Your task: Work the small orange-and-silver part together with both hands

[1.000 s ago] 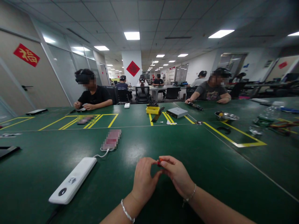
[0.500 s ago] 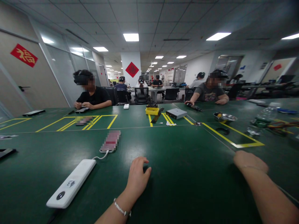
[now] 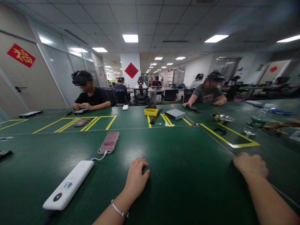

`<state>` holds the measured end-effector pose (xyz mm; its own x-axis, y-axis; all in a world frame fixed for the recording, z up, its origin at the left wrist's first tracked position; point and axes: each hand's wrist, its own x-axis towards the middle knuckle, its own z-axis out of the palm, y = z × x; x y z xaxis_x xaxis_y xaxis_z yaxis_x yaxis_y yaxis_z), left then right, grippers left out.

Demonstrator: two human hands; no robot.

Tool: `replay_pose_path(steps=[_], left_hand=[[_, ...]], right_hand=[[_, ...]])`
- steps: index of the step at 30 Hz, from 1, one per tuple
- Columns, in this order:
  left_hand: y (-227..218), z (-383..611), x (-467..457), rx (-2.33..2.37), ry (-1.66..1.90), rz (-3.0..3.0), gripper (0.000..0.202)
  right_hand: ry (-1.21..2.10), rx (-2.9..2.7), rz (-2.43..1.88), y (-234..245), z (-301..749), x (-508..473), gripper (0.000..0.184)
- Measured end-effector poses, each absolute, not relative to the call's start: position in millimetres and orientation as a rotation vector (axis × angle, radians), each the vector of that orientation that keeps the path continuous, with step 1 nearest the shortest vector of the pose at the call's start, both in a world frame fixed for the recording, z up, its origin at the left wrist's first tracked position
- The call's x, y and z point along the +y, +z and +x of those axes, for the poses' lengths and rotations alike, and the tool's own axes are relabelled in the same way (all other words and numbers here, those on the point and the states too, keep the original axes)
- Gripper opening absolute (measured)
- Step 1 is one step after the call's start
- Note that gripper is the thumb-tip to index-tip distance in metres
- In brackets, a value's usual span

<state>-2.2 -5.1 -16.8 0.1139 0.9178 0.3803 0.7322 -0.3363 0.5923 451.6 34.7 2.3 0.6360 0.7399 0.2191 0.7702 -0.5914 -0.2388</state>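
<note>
My left hand point(image 3: 136, 176) rests on the green table point(image 3: 182, 178), its fingers loosely bent and the thumb held apart, with nothing between them. To its left lies a long white power bank point(image 3: 70, 184) with a round dark display, joined by a short white cable point(image 3: 100, 157) to a phone point(image 3: 109, 142) with a blurred screen. My right hand point(image 3: 251, 164) lies on the table at the right, knuckles up, below a yellow tape corner. Its fingers fold out of sight, so whether it holds anything is hidden.
Beyond the hands are a grey box point(image 3: 174, 114), a yellow tray point(image 3: 151, 112) with dark items, a metal bowl point(image 3: 222, 118) and a plastic bottle point(image 3: 259, 118). Across the table sit a person in black point(image 3: 93, 98) and another in grey point(image 3: 207, 95), whose hand touches a dark handheld object point(image 3: 192, 108).
The view has turned slightly to the right, so everything sits a little further left. My right hand shows more of its knuckles. My left hand keeps its pose on the table.
</note>
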Motion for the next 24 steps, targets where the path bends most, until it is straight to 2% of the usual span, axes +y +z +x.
replay_pose_path(steps=[2,6,12,17,20,24], left_hand=[[-18,-2,-5,1.628,1.024,2.146,0.018],[-15,-2,-6,1.58,0.958,2.232,0.019],[-15,2,-11,1.532,0.898,2.473,0.026],[-25,2,-11,1.547,0.852,2.537,0.034],[-25,1,-11,1.513,0.822,2.518,0.035],[-19,-1,-11,1.517,0.857,2.452,0.034]], right_hand=[[-0.191,-1.193,-2.583,16,426,35,0.046],[-0.229,-1.506,-2.269,38,341,39,0.038],[0.028,-2.312,-1.44,20,194,5,0.026],[0.295,-2.592,-1.149,-4,156,-23,0.048],[0.297,-2.562,-1.211,4,179,-7,0.038],[-0.11,-2.093,-1.869,28,257,29,0.033]])
